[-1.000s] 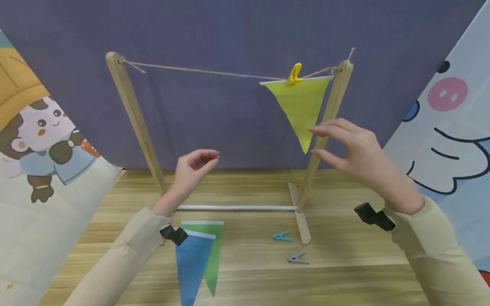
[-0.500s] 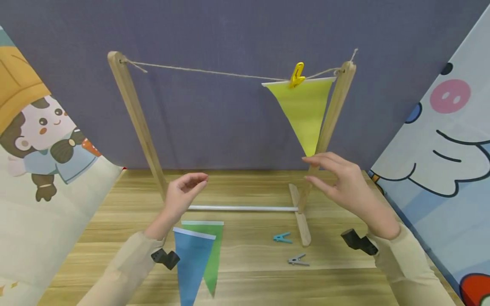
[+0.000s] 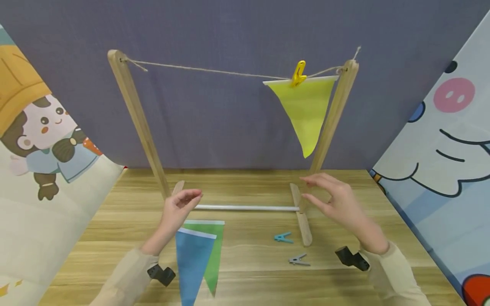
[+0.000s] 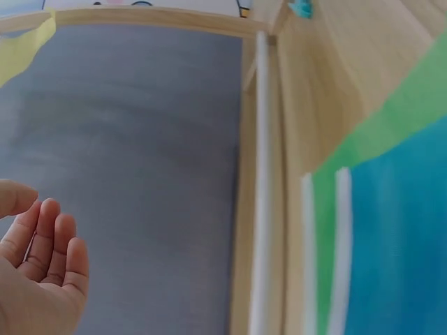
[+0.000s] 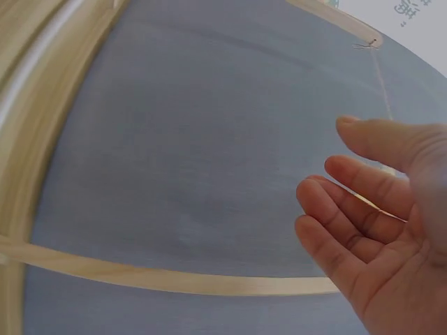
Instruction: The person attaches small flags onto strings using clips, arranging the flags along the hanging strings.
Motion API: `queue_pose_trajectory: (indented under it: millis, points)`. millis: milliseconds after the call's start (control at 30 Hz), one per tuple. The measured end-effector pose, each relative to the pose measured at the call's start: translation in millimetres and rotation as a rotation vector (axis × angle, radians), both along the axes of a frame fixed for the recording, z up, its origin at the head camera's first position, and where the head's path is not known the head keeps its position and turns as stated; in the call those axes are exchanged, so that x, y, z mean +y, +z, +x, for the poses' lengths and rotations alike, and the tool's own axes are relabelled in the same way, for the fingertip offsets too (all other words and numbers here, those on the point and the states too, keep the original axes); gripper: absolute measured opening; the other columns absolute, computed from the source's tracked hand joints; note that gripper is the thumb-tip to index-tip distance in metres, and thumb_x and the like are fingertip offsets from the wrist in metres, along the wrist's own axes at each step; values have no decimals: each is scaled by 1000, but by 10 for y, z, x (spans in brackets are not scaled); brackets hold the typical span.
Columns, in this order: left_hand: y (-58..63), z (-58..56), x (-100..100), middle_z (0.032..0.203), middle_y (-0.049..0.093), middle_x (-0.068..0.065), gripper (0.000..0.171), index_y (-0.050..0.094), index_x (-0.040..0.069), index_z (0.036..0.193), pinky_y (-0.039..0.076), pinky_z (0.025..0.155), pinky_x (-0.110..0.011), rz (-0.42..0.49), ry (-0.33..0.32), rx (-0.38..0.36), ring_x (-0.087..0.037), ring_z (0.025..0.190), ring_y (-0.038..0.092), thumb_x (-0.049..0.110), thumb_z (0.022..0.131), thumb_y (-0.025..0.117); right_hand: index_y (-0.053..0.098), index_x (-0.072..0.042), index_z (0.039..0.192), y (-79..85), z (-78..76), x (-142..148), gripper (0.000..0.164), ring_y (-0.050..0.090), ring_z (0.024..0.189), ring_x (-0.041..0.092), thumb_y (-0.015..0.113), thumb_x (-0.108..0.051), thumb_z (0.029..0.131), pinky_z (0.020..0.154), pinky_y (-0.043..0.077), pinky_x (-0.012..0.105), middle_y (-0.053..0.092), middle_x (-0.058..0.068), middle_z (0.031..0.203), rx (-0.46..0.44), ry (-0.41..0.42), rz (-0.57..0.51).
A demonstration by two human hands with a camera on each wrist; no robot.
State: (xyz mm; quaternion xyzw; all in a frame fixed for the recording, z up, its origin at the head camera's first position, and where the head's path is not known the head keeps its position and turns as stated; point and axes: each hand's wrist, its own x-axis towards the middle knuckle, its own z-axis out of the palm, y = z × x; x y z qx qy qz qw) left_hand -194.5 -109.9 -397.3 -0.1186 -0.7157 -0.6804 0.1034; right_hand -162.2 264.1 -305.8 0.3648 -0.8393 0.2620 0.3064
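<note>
A yellow pennant hangs from the string near the right post, held by a yellow clip. My right hand is in the air in front of that post's lower part, thumb and fingers apart, holding nothing. On the left, my left hand hovers near the foot of the left post with loosely bent fingers and nothing in them. Just below it a blue pennant lies partly over a green pennant. A teal clip and a grey clip lie on the table.
Two wooden posts, the left post and the right post, carry the string. A white rod joins them low down. Behind stands a grey-blue backdrop; printed cartoon panels flank the wooden table.
Both hands have come down and toward me, the right one from beside the yellow pennant's tip to below it. The pennant sways slightly, its tip now curled. The clips and flat pennants lie unmoved.
</note>
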Motion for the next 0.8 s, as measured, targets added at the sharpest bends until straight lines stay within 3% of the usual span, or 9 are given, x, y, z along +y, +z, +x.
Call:
queue_pose_trajectory:
  millis: [133,300,567,667,800]
  points:
    - [-101,39,-31,98,67,-11,20,61,-15,103,49,73,-16,-28,21,-58,-1,83,60,-5,86,62,66,-1,107,-112,11,-15,43,65,82,22,77,4,66,77,47,14,68,9,100,-36,-27,17]
    - [-251,79,-96,102,64,-20,19,62,-13,102,49,75,-15,-59,66,-113,0,84,59,-3,86,63,66,0,107,-291,11,-50,43,66,77,20,78,4,66,72,48,13,67,9,96,-73,-15,15]
    - [-505,93,-178,99,65,-19,16,66,-8,100,47,71,-14,-206,144,-196,-1,80,58,0,86,65,67,3,100,-671,-1,-116,37,64,75,19,77,5,65,65,54,30,67,9,91,-138,15,0]
    - [-608,94,-185,94,67,-17,14,67,-6,97,49,70,-18,-300,149,-154,-8,80,61,0,85,66,67,3,101,-818,10,-151,36,63,76,20,77,6,67,64,54,31,67,7,91,-200,22,3]
    - [-724,106,-201,89,68,-13,12,68,-4,94,52,72,-30,-445,133,-23,-22,80,64,-5,81,67,67,2,102,-1002,16,-182,33,62,76,20,76,4,70,64,52,31,67,7,90,-275,19,9]
